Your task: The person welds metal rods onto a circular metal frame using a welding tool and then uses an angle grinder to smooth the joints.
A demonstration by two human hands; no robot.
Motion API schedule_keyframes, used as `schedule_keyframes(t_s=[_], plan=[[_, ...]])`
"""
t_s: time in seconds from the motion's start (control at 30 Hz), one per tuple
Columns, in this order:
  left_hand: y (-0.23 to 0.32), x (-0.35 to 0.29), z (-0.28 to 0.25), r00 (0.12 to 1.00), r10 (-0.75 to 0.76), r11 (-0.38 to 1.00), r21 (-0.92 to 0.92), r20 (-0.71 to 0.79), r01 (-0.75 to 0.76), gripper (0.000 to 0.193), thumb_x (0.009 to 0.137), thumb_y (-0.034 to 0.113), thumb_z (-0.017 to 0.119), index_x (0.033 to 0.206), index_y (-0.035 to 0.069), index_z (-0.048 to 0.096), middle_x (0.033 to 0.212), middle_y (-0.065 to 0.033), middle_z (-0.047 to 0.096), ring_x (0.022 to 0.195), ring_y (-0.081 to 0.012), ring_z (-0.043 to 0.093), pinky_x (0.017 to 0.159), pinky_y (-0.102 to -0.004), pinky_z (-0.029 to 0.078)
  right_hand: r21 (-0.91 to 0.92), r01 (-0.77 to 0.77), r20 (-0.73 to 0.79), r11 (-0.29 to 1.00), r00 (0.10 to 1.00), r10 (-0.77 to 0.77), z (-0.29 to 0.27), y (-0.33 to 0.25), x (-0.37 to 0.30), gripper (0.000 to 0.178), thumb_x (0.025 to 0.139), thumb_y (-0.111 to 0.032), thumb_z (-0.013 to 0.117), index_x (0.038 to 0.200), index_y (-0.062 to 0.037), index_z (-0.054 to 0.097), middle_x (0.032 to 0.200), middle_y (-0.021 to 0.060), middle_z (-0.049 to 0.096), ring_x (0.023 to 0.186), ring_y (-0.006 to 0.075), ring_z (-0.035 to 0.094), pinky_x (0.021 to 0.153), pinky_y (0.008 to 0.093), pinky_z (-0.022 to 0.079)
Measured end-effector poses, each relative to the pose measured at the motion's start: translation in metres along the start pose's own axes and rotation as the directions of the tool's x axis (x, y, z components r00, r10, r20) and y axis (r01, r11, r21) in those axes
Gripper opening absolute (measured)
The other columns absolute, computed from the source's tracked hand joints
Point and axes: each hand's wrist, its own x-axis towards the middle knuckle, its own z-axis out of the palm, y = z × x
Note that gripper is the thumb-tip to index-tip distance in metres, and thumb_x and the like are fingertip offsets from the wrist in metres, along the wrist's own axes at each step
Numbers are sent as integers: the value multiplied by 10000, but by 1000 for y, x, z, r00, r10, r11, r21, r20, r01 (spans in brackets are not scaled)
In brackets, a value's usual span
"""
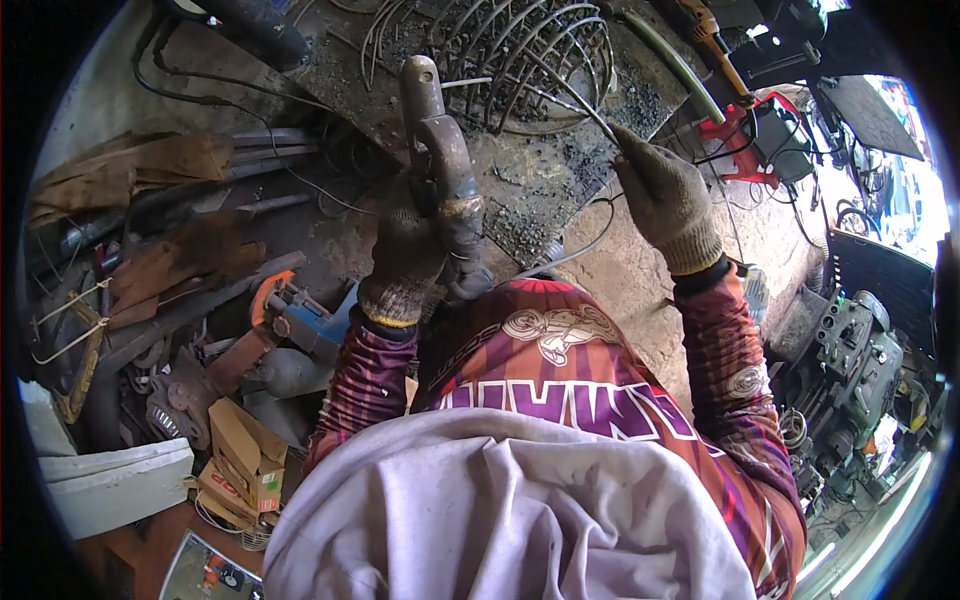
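My left hand [405, 255], in a knitted work glove, is closed around a worn, dark electrode holder [440, 165]. A short pale rod [466, 82] sticks out to the right from its upper end. My right hand [668, 195], also gloved, pinches the near end of a thin metal rod [575, 98]. That rod slants away to the upper left, over a cage-like piece of curved metal rods [520, 55]. Whether it touches the cage I cannot tell. The cage lies on a dirty metal tabletop [540, 195] strewn with dark grit.
A hose [672, 65] and an orange-handled tool [712, 38] lie at the far right. Beyond my right arm are a red plastic object [745, 150] and a grey machine [855, 355]. On the left are cardboard boxes [240, 460], metal bars and a blue-and-orange tool [310, 315].
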Motion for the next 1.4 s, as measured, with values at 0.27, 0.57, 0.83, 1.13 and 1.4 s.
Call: schedule_keyframes(t_s=[0.27,0.57,0.83,1.13,1.4], plan=[[-2,8,4,997,-4,998,57,74,0,418,967,194,710,1308,51,516,969,1,588,793,-99,627,661,-268,555,-26,-19,14,999,1000,19,-1,-1,0,347,967,-206,653,1303,-123,678,819,167,678,769,373,695,661,447,549],[15,9,14,996,67,998,-8,59,-67,445,932,220,749,1283,57,529,951,-14,615,784,-111,641,673,-289,569,-36,-15,12,999,1000,15,-3,-6,-1,354,966,-212,650,1308,-125,678,855,176,696,790,381,698,672,452,556],[11,9,11,1000,24,961,275,13,-27,381,942,191,711,1249,54,533,929,-39,639,775,-139,666,680,-303,584,-35,-37,33,999,999,39,-6,-10,3,351,966,-219,655,1300,-113,680,884,177,712,812,377,711,690,445,570],[9,8,12,998,-56,998,21,31,56,343,995,177,642,1280,34,516,942,-61,638,766,-153,672,662,-318,588,-12,-77,42,997,996,78,-4,-6,0,337,960,-204,667,1281,-106,696,944,182,736,843,367,729,707,430,585],[3,10,10,999,40,975,219,13,-42,334,1004,229,625,1261,33,540,925,-34,641,747,-125,661,645,-292,577,-8,-12,-19,1000,1000,11,-1,-5,0,348,959,-210,666,1294,-122,687,912,169,732,802,366,718,683,440,577]])
